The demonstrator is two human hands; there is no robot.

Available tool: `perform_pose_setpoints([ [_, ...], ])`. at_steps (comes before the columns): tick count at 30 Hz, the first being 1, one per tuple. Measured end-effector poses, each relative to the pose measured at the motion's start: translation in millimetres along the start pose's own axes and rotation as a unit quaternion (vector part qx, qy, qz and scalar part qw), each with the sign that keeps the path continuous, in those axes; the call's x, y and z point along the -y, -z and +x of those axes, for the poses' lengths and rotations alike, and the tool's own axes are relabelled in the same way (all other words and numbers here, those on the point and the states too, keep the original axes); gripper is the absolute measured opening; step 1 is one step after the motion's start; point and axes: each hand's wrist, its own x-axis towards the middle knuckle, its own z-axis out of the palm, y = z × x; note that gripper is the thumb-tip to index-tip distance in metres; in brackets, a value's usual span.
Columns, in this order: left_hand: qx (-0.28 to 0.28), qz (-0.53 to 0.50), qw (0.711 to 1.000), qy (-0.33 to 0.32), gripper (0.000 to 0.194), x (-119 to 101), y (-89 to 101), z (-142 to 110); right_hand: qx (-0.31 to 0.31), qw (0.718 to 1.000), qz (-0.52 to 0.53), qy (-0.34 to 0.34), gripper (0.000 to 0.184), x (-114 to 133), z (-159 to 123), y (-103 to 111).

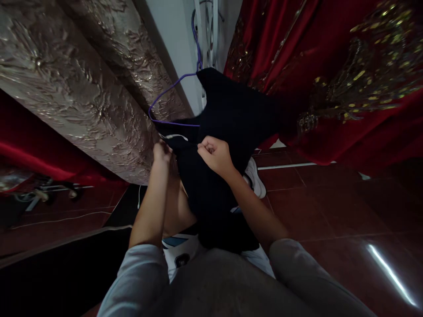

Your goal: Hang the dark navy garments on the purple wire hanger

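Note:
A dark, nearly black garment [231, 114] hangs in front of me, draped down over my lap. Its right shoulder sits on a purple hanger [172, 83], while the hanger's left arm shows bare outside the cloth. My left hand [161, 152] is closed on the garment's left edge, near a whitish strip at the neckline. At the middle of the cloth, just below the hanger's bottom bar, my right hand [215, 152] pinches the fabric in a closed fist. The fingertips of both hands are partly hidden.
A white metal stand [211, 35] rises behind the hanger. Textured beige fabric [99, 97] hangs at left; red satin cloth with gold sequins [350, 97] hangs at right. Below are red floor tiles [313, 198], a white shoe [255, 178] and a thin cable [66, 218].

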Motion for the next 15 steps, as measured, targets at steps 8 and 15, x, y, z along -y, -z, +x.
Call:
perform_pose_setpoints([
  [8, 0.184, -0.015, 0.982, 0.041, 0.032, -3.7, -28.7, -77.4, -0.188, 0.98, 0.019, -0.064, 0.023, -35.3, -65.4, 36.5],
  [15, 0.372, 0.156, 0.886, -0.23, 0.035, -80.3, -65.3, -128.5, 0.042, 0.996, 0.058, -0.052, 0.025, -7.1, -37.7, 11.9],
])
